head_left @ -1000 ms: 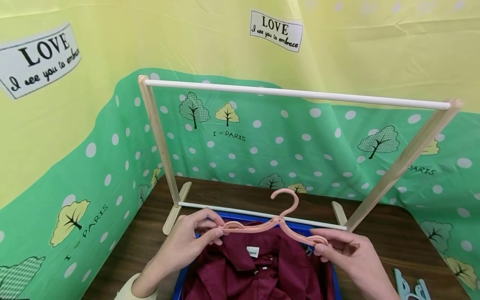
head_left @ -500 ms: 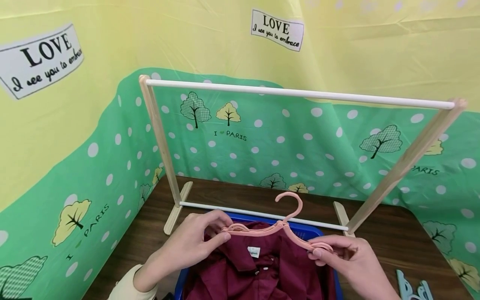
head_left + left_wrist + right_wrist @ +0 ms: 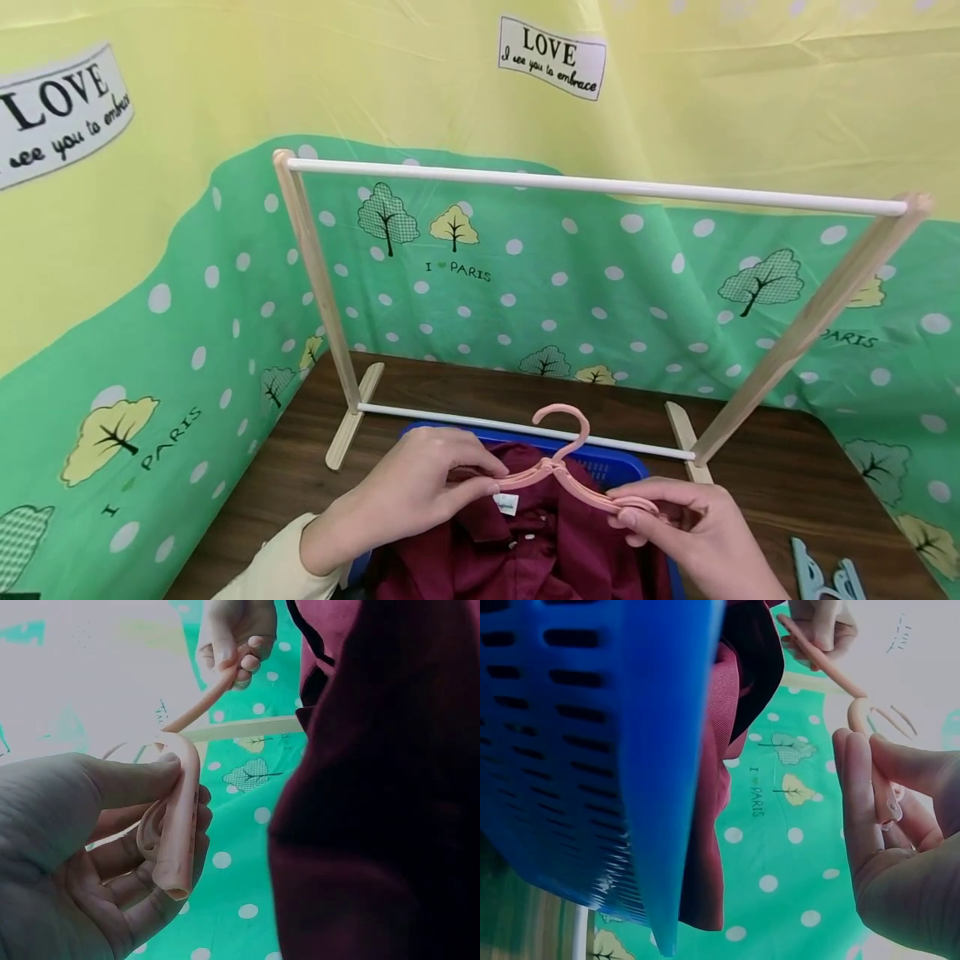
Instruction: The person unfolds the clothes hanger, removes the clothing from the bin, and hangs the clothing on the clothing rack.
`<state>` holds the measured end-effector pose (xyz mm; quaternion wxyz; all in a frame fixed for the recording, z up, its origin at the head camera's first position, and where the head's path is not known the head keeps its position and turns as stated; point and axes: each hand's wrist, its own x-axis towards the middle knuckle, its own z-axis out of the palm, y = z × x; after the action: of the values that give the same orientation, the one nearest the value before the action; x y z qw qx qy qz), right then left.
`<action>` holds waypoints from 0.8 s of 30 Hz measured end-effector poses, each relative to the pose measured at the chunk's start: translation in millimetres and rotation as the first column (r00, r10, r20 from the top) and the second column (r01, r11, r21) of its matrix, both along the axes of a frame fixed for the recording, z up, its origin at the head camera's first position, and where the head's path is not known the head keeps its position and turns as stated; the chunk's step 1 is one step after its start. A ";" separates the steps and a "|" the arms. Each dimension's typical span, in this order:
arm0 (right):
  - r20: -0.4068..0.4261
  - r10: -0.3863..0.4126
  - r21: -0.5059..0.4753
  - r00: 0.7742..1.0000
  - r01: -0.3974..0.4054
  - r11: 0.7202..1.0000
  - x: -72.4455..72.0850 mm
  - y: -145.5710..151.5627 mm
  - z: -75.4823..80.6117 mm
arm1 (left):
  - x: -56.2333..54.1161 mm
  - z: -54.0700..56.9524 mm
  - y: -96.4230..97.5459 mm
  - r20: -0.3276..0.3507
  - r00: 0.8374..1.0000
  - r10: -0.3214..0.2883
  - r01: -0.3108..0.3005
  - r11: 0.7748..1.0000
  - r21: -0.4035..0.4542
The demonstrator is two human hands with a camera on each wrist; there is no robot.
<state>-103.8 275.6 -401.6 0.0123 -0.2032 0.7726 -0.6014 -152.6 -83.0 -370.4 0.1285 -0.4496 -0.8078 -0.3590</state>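
Observation:
A pink plastic hanger (image 3: 561, 460) with its hook upward is held in front of the person, low over the basket. My left hand (image 3: 420, 483) pinches its left arm between thumb and fingers, covering that arm's outer part in the head view. On the other side my right hand (image 3: 693, 521) grips the right arm close to its looped end. Beneath the hanger lies a maroon collared shirt (image 3: 517, 550) with a white neck label, in a blue slotted basket (image 3: 671, 787). The left wrist view shows the hanger's tube end (image 3: 176, 870) sticking out past the thumb.
Behind the basket stands a rack with wooden legs (image 3: 810, 333) and a white top rail (image 3: 600, 183). Light-blue hangers or clips (image 3: 821, 575) lie on the dark wood table (image 3: 795, 467) at right. A printed curtain (image 3: 480, 317) encloses the back and left side.
My left hand has moved right, closer to the hanger's middle. The hanger has come down slightly, and my right hand has shifted a little lower with it.

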 end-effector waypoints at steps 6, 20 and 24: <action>0.052 -0.014 0.040 0.999 0.012 0.999 1.6 0.0 1.9 | -1.1 -1.9 -2.8 -0.068 0.997 0.028 -0.027 0.999 0.019; -0.003 -0.006 0.012 1.000 0.006 1.000 1.3 -0.9 -3.8 | -2.4 -2.1 -8.1 -0.002 0.989 0.148 -0.146 0.982 0.121; -0.018 -0.001 -0.018 1.000 0.001 1.000 0.7 1.2 -5.4 | -2.9 -0.9 -13.2 0.051 0.985 0.163 -0.170 0.968 0.182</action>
<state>-103.1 276.8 -407.0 0.0032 -0.2081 0.7672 -0.6067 -155.4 -96.3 -371.2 0.1853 -0.3599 -0.8077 -0.4287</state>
